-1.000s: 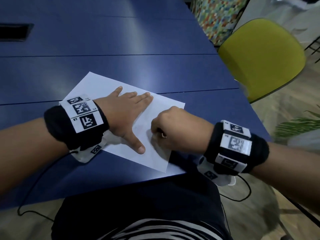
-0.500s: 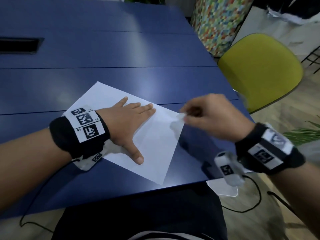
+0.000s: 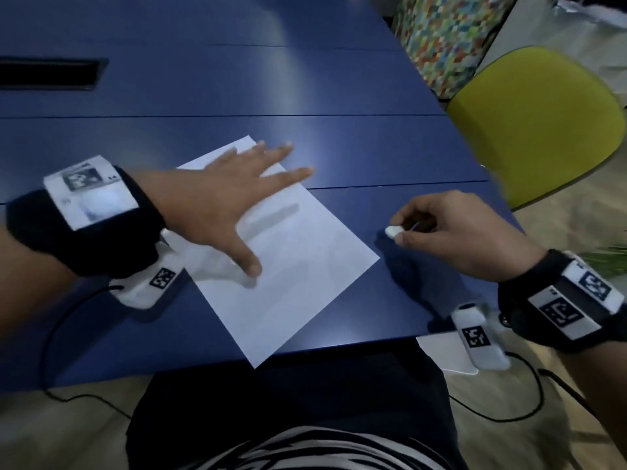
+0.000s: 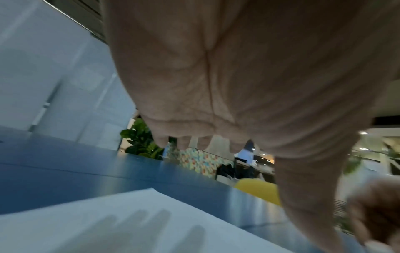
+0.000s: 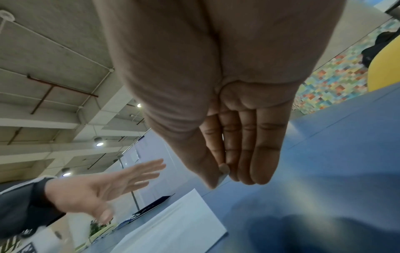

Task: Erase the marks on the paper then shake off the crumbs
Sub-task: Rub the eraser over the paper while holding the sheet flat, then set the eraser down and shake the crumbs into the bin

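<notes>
A white sheet of paper (image 3: pixel 298 266) lies at an angle on the blue table (image 3: pixel 237 79), one corner near the front edge. My left hand (image 3: pixel 278 220) hovers just above its far left part with fingers spread and straight, casting a shadow on the sheet (image 4: pixel 108 222); it holds nothing. My right hand (image 3: pixel 397 229) is off the paper, to its right and low over the table. Thumb and forefinger pinch a small white eraser (image 3: pixel 392 231), seen at the fingertips as the eraser (image 5: pixel 223 178) in the right wrist view. No marks or crumbs are discernible on the blurred sheet.
A yellow chair (image 3: pixel 536 123) stands beyond the table's right edge, in front of a colourful patterned panel (image 3: pixel 448 39). A black slot (image 3: pixel 51 74) is cut into the table at the far left. Cables hang from both wrist cameras below the front edge.
My right hand left the paper with the eraser and moved right, down toward the table. My left hand lifted off the sheet and reached farther forward, fingers spread.
</notes>
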Available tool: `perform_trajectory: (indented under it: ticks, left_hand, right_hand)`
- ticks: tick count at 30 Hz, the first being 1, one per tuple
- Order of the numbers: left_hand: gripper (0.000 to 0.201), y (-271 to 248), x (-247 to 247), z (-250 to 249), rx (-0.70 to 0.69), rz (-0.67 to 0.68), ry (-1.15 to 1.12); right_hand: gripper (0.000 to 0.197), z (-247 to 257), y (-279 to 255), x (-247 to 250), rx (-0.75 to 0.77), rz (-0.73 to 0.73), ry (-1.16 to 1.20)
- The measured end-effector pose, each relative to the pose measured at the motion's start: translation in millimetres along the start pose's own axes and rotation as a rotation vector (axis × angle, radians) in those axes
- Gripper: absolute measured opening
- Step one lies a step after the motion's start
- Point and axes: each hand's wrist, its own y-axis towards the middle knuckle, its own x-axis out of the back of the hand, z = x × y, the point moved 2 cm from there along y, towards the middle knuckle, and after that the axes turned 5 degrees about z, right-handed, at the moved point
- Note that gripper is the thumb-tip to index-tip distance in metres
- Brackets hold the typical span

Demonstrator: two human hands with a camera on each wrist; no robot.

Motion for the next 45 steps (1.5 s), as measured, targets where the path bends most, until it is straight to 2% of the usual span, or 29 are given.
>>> perform_trajectory:
  ticks: [3, 5, 6, 8, 11, 13, 18, 23, 24, 26, 28, 30, 32, 34, 37, 39, 42, 45]
  left_hand:
    - [0.119, -21.6, 15.3, 29.6, 0.149, -0.160, -0.136]
    - [0.099, -33.4, 15.5, 42.9, 0.203, -0.188, -0.102]
    - [0.096, -36.2, 13.5, 41.4, 0.191, -0.183, -0.077]
    - [0.101, -33.2, 3.0, 20.8, 0.126, -0.103, -0.078]
    - [0.129, -15.2, -24.0, -14.2, 0.044, 0.077, -0.016]
    - [0.143, -3.9, -37.9, -23.3, 0.055, 0.159, 0.073]
    - [0.151, 2.6, -40.7, -25.5, 0.075, 0.188, 0.137]
    - [0.147, -2.2, -41.9, -17.7, 0.023, 0.166, 0.093]
    - [0.142, -5.8, -37.5, -13.5, 0.010, 0.147, 0.037]
    - [0.125, -11.2, -20.5, 7.3, 0.046, 0.007, -0.147]
    - [0.097, -14.2, 1.7, 46.0, 0.198, -0.204, -0.265]
    - [0.072, -15.8, 20.0, 95.0, 0.390, -0.321, -0.248]
    - [0.068, -13.6, 25.9, 135.7, 0.557, -0.276, -0.213]
    - [0.072, -10.0, 22.7, 155.1, 0.658, -0.139, -0.208]
    - [0.063, -3.5, 12.3, 154.3, 0.658, -0.046, -0.215]
    - [0.052, -2.4, 7.4, 146.4, 0.636, -0.038, -0.246]
    - [0.039, -1.8, 7.1, 138.5, 0.604, -0.071, -0.302]
    - [0.038, -4.5, 9.3, 130.4, 0.588, -0.070, -0.337]
  right_hand:
    - [0.013, 9.5, 0.0, -5.3, 0.030, 0.002, -0.007]
    - [0.011, 18.0, 0.0, -8.8, 0.039, 0.004, -0.010]
    - [0.010, 23.1, 0.0, -12.5, 0.058, 0.003, -0.022]
    - [0.011, 35.3, 0.7, -24.1, 0.114, 0.002, -0.063]
    - [0.011, 48.8, 10.4, -41.2, 0.143, 0.033, -0.169]
    - [0.013, 53.3, 14.5, -49.3, 0.154, 0.048, -0.267]
    - [0.015, 64.5, 1.5, -63.4, 0.235, 0.146, -0.370]
    - [0.011, 45.5, 18.4, -43.6, 0.156, 0.088, -0.287]
    - [0.010, 39.0, 21.5, -37.2, 0.138, 0.060, -0.249]
    - [0.010, 25.8, 25.6, -21.6, 0.100, -0.028, -0.167]
    - [0.013, 12.3, 32.4, -9.0, 0.040, -0.066, -0.145]
    - [0.013, 4.2, 40.5, -4.8, -0.019, -0.024, -0.166]
    - [0.013, 0.6, 47.0, -6.9, -0.045, 0.011, -0.208]
    - [0.014, 4.7, 48.0, -8.4, -0.052, -0.001, -0.268]
    - [0.020, 24.3, 31.8, -13.4, 0.011, -0.040, -0.268]
    - [0.026, 41.2, 15.8, -25.7, 0.033, 0.038, -0.235]
    - [0.043, 52.9, 2.1, -45.0, -0.057, 0.164, -0.255]
    - [0.045, 51.7, 3.6, -49.2, -0.096, 0.146, -0.233]
